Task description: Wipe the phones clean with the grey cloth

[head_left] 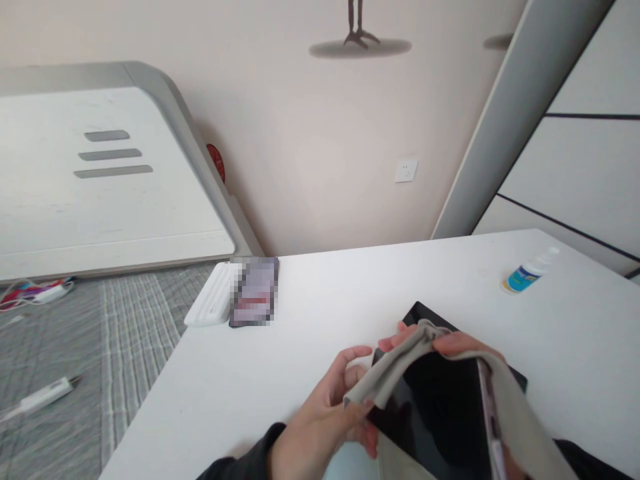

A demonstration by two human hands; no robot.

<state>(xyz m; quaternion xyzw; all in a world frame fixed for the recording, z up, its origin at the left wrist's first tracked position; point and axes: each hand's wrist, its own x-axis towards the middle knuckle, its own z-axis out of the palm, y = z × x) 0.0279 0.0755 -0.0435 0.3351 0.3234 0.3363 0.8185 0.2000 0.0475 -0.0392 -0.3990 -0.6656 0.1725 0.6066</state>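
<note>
A white table (310, 320) was seen to fill the lower right of the view, set against a plain wall. To its left a bed (90, 347) with a grey checked cover was found, and a white board (100, 180) was leaned behind it.

Near the front edge of the table, a dark tablet (430, 407) was held tilted, its far corner resting on or just above the table surface. A grey cloth (400, 370) was draped over the upper edge of the tablet and hung down the right side.

The left hand (320, 420) was placed at the tablet's left edge, the fingers (350, 363) curled about the cloth and the edge there. The right hand (460, 343) was largely hidden by the cloth; its fingers were closed on the cloth at the tablet's top edge.

The glossy screen was seen dark and without obvious marks where uncovered. It was judged that wiping was under way, and that the covered part could not be assessed.

A small spray bottle (527, 272) was laid on its side well apart, toward the far right. A white keyboard-like item (210, 295) and a blurred phone (255, 291) were set at the table's far left corner.
</note>
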